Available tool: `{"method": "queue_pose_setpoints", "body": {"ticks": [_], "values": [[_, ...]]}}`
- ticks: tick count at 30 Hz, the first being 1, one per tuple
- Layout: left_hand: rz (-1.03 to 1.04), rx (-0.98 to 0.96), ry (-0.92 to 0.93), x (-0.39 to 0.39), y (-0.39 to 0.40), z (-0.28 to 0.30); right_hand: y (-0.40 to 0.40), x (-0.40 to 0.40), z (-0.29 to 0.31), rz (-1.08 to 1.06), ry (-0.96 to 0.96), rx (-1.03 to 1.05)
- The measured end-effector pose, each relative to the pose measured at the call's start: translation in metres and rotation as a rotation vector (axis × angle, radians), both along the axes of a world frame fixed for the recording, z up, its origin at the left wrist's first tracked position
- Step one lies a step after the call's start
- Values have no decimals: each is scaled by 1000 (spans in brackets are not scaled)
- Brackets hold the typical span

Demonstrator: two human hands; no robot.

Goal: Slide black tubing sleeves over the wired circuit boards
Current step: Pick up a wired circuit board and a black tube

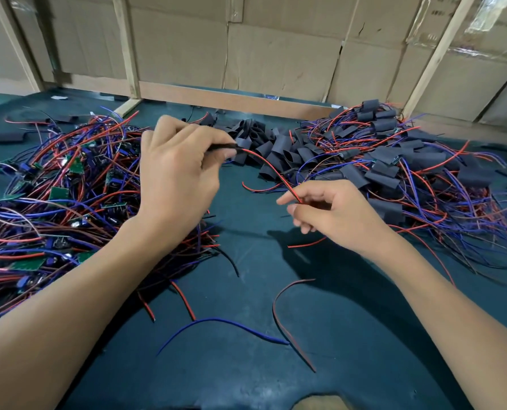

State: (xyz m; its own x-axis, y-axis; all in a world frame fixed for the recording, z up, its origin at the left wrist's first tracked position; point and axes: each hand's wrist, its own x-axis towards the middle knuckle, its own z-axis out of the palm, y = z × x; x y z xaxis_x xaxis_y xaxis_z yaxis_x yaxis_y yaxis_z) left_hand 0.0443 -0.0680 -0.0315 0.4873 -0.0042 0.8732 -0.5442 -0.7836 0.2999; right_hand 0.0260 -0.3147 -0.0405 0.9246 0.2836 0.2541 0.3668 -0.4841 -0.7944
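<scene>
Progress of a sleeving task, head view. The left hand [175,179] pinches a black sleeve [222,147] between thumb and fingers, its grip clamped on the tube, from whose end a red-and-black wire pair [268,167] emerges. The right hand [332,211] pinches the far end of that same pair, its grip closed on the wire. Whether a board already sits inside the sleeve cannot be told, since the left hand hides it.

Done, by appearance: a heap of sleeved boards [394,161] toward the far right corner of the bench [246,365]. Left to do: a larger tangle of bare green boards [57,196] with red, blue and black leads along the left edge. Between them, near the far edge, lies a supply of empty sleeves [255,134] (several stand open-mouthed). The task is judged roughly part-way, with much still unsleeved.

Room for movement: the near middle of the bench carries only a few loose wires [225,324], giving both forearms a lane. A wooden rail [231,99] and cardboard boxes [276,54] close the far edge; both heaps crowd the sides.
</scene>
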Motion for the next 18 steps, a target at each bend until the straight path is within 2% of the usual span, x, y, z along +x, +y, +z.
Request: {"method": "queue_pose_setpoints", "body": {"ticks": [2,6,8,10,14,18], "values": [[37,-20,27,2,3,0,-1,3,1,-32,9,57],[56,-87,77,6,12,0,1,7,-4,-255,-60,25],[59,-77,87,8,15,0,0,8,-5,-292,-74,51],[40,42,85,7,15,-1,-1,8,-6,-297,-111,36],[-72,420,81,6,9,-4,1,6,-4,-213,-168,57],[-174,521,57,0,-3,-7,5,2,-3,-83,-246,4]]}}
